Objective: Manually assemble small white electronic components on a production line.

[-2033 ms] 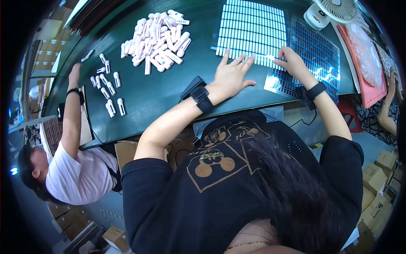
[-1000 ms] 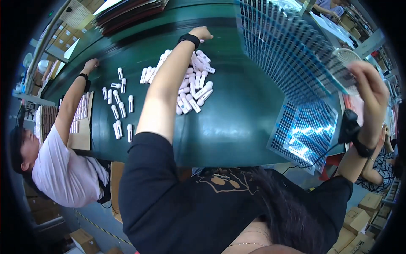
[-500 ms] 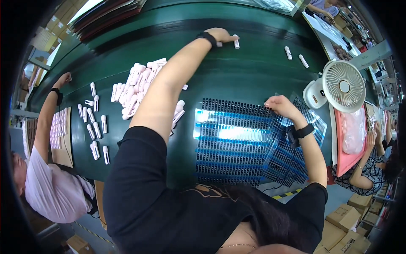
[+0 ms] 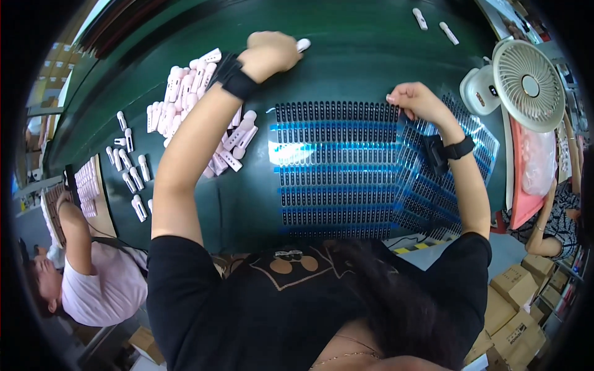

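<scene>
My left hand [image 4: 272, 52] is closed around a small pale pink microphone-shaped device [image 4: 303, 45]; only its rounded white end shows past the fingers. Below and left of it lies a heap of similar pale pink devices [image 4: 179, 93], partly covered by my left forearm. My right hand [image 4: 421, 102] is bent with its fingertips pinched at the upper right corner of a clear sheet [image 4: 337, 133] bearing rows of black strips with blue bands. What is between those fingertips is too small to make out. A second such sheet [image 4: 427, 204] lies askew under my right wrist.
A white fan [image 4: 529, 85] stands right of the sheets. Two devices [image 4: 448, 33] lie at the far right, and several more [image 4: 127, 167] at the left. A co-worker [image 4: 102, 278] sits on the left, with another person's arm [image 4: 544, 229] at the right. Cardboard boxes [image 4: 513, 334] stand on the floor.
My left hand has drawn back leftward from the far side of the table, bringing a device with it. My right hand stays at the sheet's corner. The whole view has shifted.
</scene>
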Demonstrator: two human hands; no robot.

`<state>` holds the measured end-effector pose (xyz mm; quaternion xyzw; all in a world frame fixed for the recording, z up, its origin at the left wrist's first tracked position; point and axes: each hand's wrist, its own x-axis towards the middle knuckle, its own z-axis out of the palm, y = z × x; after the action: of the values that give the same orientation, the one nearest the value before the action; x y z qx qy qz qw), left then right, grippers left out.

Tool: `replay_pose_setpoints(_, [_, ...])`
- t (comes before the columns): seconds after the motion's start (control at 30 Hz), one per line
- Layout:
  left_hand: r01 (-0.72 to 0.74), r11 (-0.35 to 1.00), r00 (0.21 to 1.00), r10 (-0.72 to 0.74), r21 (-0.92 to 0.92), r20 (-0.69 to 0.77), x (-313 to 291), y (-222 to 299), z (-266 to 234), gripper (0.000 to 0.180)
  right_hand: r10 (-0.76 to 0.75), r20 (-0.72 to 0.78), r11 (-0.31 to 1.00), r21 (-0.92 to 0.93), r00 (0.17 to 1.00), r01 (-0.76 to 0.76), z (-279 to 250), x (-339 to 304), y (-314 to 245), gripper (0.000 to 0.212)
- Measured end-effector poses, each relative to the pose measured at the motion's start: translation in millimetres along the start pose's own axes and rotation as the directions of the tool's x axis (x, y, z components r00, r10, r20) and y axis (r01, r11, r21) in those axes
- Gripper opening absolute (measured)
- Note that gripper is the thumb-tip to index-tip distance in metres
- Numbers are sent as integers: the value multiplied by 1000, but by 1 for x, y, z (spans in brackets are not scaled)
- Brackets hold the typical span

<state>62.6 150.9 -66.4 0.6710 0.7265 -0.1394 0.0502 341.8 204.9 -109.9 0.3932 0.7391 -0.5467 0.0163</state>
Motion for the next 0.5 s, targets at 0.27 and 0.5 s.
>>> replay_pose_setpoints(0.27, [-61, 998, 951, 68, 34, -302, -57, 17, 4, 22, -47, 80, 978, 205, 996, 30, 2, 8, -4, 11])
replay_pose_setpoints(0.5, [-677, 600, 716, 402, -426, -571, -35, 99, 34, 11, -17, 107, 957, 290, 994, -15, 6, 4, -14, 9])
